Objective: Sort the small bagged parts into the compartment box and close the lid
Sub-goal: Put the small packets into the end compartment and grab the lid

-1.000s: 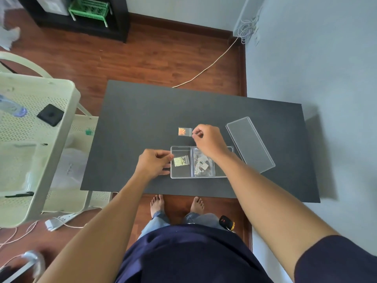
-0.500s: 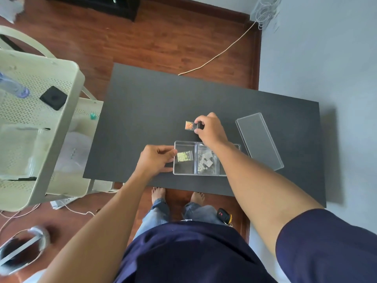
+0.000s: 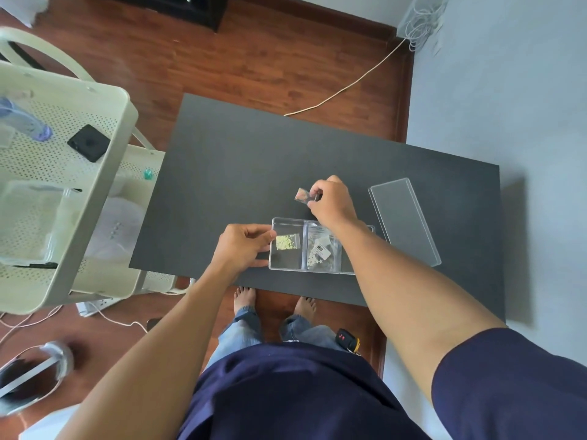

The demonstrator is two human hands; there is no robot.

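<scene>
Right hand (image 3: 332, 200) pinches a small bag of orange-pink bits (image 3: 301, 195) by its right edge, fingers closed on it, bag held beyond the box's far edge, over the table (image 3: 228, 160). Left hand (image 3: 243, 246) grips the left wall of the clear box (image 3: 272, 246), fingers curled. Left compartment: bag of yellow bits (image 3: 286, 242). Middle compartment: bag with barcode label (image 3: 322, 250). Right compartment hidden by the forearm. Lid (image 3: 405, 222) lies flat right of the box, off it.
</scene>
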